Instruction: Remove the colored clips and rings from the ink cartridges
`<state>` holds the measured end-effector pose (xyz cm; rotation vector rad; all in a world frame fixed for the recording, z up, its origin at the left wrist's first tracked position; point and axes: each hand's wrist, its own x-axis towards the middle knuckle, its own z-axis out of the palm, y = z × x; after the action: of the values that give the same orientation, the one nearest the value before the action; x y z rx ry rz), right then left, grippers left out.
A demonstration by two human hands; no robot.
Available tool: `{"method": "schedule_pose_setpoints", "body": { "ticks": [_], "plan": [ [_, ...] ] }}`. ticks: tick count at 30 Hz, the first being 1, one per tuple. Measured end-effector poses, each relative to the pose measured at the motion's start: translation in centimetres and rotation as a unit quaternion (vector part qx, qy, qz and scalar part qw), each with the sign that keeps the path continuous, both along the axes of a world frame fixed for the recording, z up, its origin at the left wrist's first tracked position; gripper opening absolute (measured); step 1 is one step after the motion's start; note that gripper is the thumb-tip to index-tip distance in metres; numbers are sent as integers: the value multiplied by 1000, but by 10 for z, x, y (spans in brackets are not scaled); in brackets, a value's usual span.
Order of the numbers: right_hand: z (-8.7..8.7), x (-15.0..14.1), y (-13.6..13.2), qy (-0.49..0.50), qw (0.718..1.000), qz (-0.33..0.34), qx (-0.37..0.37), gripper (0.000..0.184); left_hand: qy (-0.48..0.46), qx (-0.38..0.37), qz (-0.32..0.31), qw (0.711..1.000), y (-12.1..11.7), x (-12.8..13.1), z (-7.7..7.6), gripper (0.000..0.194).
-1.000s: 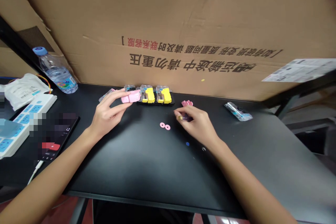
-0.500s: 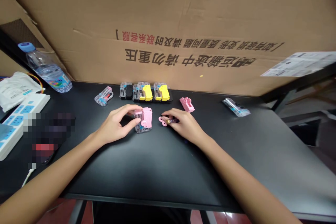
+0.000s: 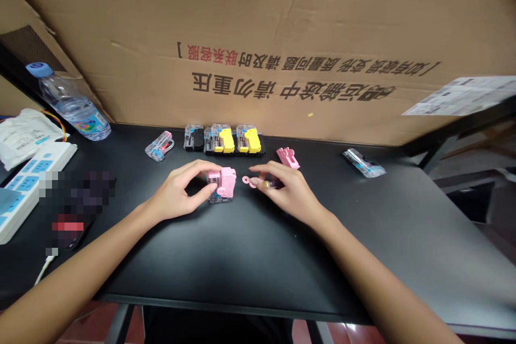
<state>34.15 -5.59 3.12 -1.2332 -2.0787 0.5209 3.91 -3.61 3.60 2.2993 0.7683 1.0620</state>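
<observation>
My left hand [image 3: 181, 188] pinches a small pink-and-clear plastic case [image 3: 228, 183] by its left side, thumb in front and fingers behind. A round pink disc shows on the case's front, beside my thumb. To its right, my right hand [image 3: 288, 188] is curled round a slim dark tool [image 3: 274, 184] with a gold-coloured end, mostly hidden by the fingers. Its fingertips are at a small pink ring [image 3: 245, 179] and a second pink round piece, partly covered. Just behind that hand lies a loose pink plastic part [image 3: 287, 157] with round discs.
Behind my hands stand clear cases with yellow parts [image 3: 228, 141] and a black one [image 3: 197, 140]. A clear case [image 3: 159, 146] and a clear packet [image 3: 363, 163] lie apart. Left are a water bottle [image 3: 76, 107], power strip [image 3: 36, 185] and phone [image 3: 80, 209]. A cardboard wall [image 3: 258, 21] rises behind.
My right fingers have spread slightly and shifted right, covering more of the second pink round piece. The pink-and-clear case has turned slightly in my left hand, which stays in place.
</observation>
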Motion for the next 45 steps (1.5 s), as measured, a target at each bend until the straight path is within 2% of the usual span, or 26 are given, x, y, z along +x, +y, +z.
{"method": "schedule_pose_setpoints", "body": {
  "ticks": [1,4,9,12,16,20,24,33,35,38,40,43,45],
  "plan": [
    [4,-7,-5,16,1000,2,25,27,0,14,-16,1000,-1,1,0,31],
    [14,-27,-22,45,994,69,74,43,-4,54,-62,997,-4,6,1,33],
    [19,-35,-29,78,990,95,73,23,-4,83,-94,992,-6,8,2,33],
    [17,-21,-22,41,994,82,51,15,2,60,-77,995,-2,0,4,31],
    [12,-9,-15,-44,994,92,-24,10,6,10,-61,998,2,-7,5,31],
    [7,-13,-19,-104,987,106,-66,9,-2,-15,-88,996,1,-4,4,32],
    [9,-16,-22,-113,984,116,-79,8,-4,-31,-98,995,0,-1,2,31],
    [12,-13,-19,-105,985,108,-84,6,-6,-76,-87,993,3,-4,-5,28],
    [11,-14,-19,-104,985,106,-85,7,5,-87,-77,993,3,-3,-9,37],
    [9,-16,-20,-99,987,98,-76,7,28,-133,-79,988,1,0,-14,65],
    [8,-16,-20,-94,989,99,-65,8,33,-166,-90,981,0,2,-16,71],
    [9,-15,-19,-56,992,105,-31,17,37,-181,-93,978,0,4,-15,58],
    [12,-15,-20,-1,996,91,11,16,44,-178,-91,979,0,5,-13,47]
  ]
}}
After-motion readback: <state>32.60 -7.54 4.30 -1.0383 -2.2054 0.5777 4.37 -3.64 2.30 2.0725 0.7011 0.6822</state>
